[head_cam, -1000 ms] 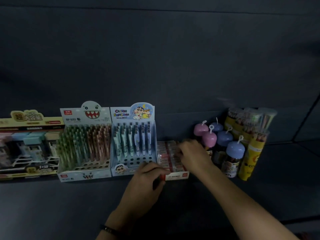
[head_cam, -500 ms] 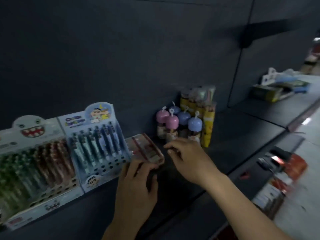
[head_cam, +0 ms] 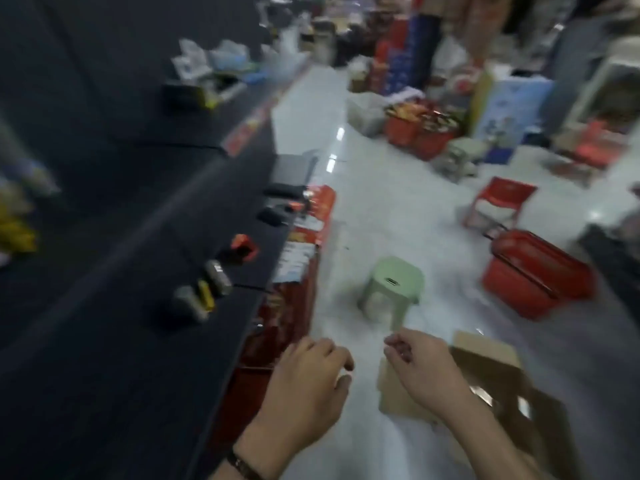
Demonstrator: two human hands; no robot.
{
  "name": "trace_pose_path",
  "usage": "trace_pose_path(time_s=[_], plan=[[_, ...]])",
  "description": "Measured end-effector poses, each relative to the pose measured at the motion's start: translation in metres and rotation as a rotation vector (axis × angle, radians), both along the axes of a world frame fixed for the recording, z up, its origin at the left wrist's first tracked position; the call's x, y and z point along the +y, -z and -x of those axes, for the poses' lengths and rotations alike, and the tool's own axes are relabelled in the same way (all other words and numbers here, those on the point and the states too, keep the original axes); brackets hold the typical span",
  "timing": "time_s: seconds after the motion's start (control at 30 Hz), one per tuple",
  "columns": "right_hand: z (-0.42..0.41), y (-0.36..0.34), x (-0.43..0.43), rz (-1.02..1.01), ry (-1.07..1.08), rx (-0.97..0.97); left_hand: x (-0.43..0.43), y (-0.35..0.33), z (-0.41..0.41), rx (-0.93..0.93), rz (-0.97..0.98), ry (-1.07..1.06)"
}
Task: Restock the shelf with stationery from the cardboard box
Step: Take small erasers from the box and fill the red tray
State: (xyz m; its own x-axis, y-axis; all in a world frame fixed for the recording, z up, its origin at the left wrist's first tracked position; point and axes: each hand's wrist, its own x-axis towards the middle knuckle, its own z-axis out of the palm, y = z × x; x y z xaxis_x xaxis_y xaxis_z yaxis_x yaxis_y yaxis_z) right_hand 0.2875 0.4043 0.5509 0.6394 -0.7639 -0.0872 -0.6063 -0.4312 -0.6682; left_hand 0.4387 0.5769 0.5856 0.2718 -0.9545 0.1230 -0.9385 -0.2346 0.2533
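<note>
Whole view motion-smeared; edges soft, labels unreadable.

Hidden or unclear:
- Cardboard box point(head_cam: 485, 368): its near side runs behind the right forearm, and the lower part fades into blur. Interior dark. Two pale glints inside, contents not identifiable.
- Small items point(head_cam: 207, 292) on the shelf point(head_cam: 104, 341): grey, yellow and red-black blobs in a loose row near the front edge. Cannot tell what they are.
- Red packaging point(head_cam: 298, 271) stacked under the shelf lip, print illegible.
- Far end of the aisle: heaps of goods, too blurred to name.
- Left edge: yellow and pale shapes on the shelf, cut off by the frame.

Task's thing:
- The box is plain brown, flaps standing open, and sits on the pale glossy floor point(head_cam: 381, 202) at near right, just right of the shelf's base and near of a green stool point(head_cam: 391, 289).
- The shelf is a dark, long slab down the left side.

Hands:
- Left hand point(head_cam: 308, 382): back up, fingers loosely bent, nothing in them. It hovers over the shelf's front edge, with a dark band point(head_cam: 242, 465) at the wrist.
- Right hand point(head_cam: 422, 368): above the box's left flap, fingers curled inward toward the thumb. Blur hides whether anything small is pinched, so I cannot tell.

Also: a red basket point(head_cam: 533, 271) on the floor right of the stool, a small red stool point(head_cam: 498, 202) farther off.
</note>
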Motion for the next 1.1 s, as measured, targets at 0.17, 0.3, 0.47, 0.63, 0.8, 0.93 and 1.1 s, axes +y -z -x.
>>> trace_pose_path(time_s=[0.17,0.3,0.47,0.63,0.8,0.93,1.1], plan=[[0.166,0.067,-0.097,-0.165,0.302,0.175,-0.122,0.067,0.096,0.14,-0.306,0.153],[0.256,0.115,-0.157,-0.277,0.411,0.318,-0.201,0.117,0.151,0.22,-0.494,0.228],[0.316,0.191,-0.222,-0.427,0.501,0.41,-0.293,0.191,0.183,0.282,-0.69,0.268],[0.341,0.288,-0.283,-0.572,0.596,0.509,-0.384,0.297,0.193,0.395,-0.817,0.265],[0.348,0.417,-0.362,-0.657,0.541,0.577,-0.463,0.436,0.212,0.458,-0.944,0.264],[0.349,0.549,-0.425,-0.65,0.374,0.651,-0.502,0.557,0.235,0.56,-0.976,0.193],[0.339,0.716,-0.497,-0.554,0.18,0.776,-0.538,0.705,0.273,0.671,-0.942,0.096]])
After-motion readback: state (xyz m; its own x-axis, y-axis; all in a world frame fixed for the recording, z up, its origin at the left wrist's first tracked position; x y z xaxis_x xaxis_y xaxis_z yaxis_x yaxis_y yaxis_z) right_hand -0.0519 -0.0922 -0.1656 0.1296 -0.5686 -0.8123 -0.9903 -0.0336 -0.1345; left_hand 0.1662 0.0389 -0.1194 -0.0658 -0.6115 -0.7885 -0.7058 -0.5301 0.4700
